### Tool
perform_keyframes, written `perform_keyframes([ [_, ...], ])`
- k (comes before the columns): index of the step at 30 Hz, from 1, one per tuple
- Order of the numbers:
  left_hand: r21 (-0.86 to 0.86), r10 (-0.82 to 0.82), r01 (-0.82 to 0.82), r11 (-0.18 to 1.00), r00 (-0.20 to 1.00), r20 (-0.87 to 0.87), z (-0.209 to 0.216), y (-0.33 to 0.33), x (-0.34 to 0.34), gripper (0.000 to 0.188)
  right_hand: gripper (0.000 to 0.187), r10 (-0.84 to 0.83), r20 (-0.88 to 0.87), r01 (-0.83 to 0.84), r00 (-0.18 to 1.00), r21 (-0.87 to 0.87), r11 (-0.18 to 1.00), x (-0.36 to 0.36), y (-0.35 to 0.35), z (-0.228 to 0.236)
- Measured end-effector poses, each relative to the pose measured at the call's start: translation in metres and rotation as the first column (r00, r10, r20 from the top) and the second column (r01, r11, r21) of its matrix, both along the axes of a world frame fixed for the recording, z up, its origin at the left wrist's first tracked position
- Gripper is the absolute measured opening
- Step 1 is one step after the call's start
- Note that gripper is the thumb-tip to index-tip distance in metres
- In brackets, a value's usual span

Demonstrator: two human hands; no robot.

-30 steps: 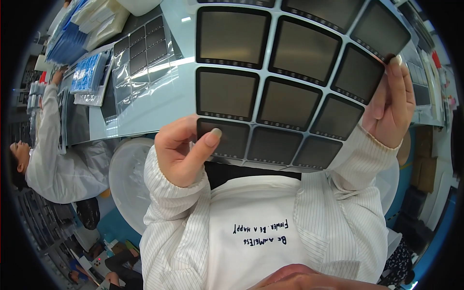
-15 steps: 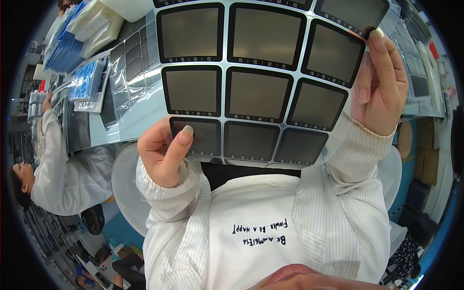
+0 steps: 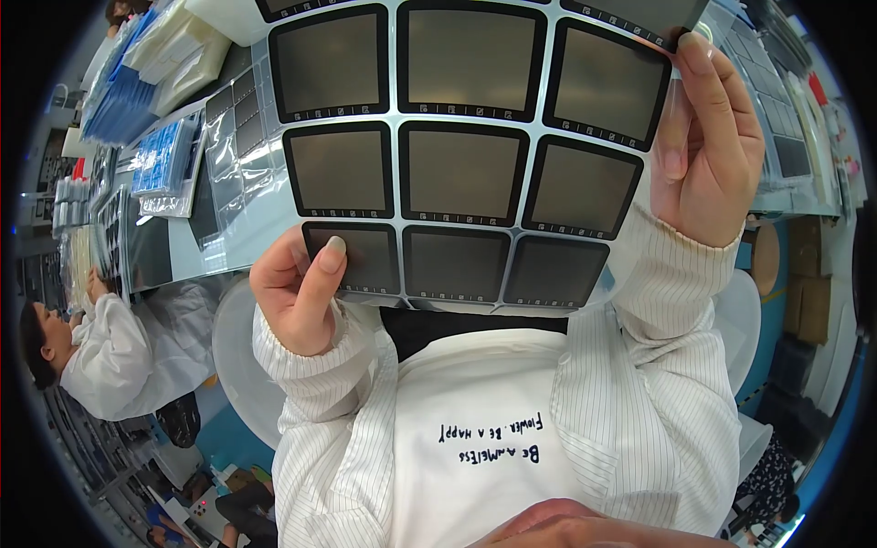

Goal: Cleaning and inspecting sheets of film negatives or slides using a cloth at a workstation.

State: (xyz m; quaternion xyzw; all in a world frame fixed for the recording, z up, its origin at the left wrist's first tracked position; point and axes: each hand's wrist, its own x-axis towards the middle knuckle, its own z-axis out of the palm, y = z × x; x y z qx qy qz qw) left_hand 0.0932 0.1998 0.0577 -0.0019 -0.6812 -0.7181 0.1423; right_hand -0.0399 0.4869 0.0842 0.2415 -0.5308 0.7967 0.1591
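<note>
A clear sheet (image 3: 464, 173) carries rows of dark grey rectangular panels with black borders, and I hold it up in front of my chest. Its far edge runs out of the picture at the top. My left hand (image 3: 297, 297) pinches the near left corner, thumb on top of a panel and fingers partly hidden underneath. At the right edge, farther up, my right hand (image 3: 722, 151) grips the sheet between thumb and fingers. Some fingertips of that hand show through the clear margin. The sheet looks slightly curved.
Behind the sheet is a light table (image 3: 215, 247) with more panelled sheets (image 3: 242, 119), a blue pack (image 3: 163, 163) and piled blue and cream sheets (image 3: 169, 50). A co-worker (image 3: 110, 356) in white sits at left. Cardboard boxes (image 3: 808, 306) stand at right.
The sheet has shifted a little to the left, and both my hands have moved slightly left with it, still gripping. The co-worker at left has drawn the raised arm down.
</note>
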Motion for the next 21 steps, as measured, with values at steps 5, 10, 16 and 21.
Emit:
perform_keyframes([
  [5, 0.016, 0.023, -0.023, 1.000, 1.000, 0.003, 0.0012, 0.0022, 0.0013, 0.012, 0.028, 0.045, -0.018, -0.045, 0.999, 0.007, 0.999, -0.0022, 0.0005, -0.0018],
  [10, -0.002, 0.023, -0.023, 1.000, 1.000, -0.016, 0.0010, 0.0035, 0.0021, 0.013, 0.028, 0.066, -0.021, -0.066, 0.998, -0.007, 0.998, -0.0014, 0.0008, -0.0012],
  [16, -0.010, 0.005, -0.005, 1.000, 0.999, -0.032, -0.0009, 0.0007, 0.0022, 0.013, 0.029, 0.072, -0.030, -0.071, 0.997, 0.010, 0.997, -0.0027, 0.0018, -0.0024],
  [21, 0.003, 0.010, -0.010, 1.000, 0.999, -0.045, -0.0065, 0.0000, 0.0020, 0.017, 0.029, 0.022, -0.032, -0.022, 0.999, 0.003, 1.000, -0.0048, -0.0038, -0.0016],
])
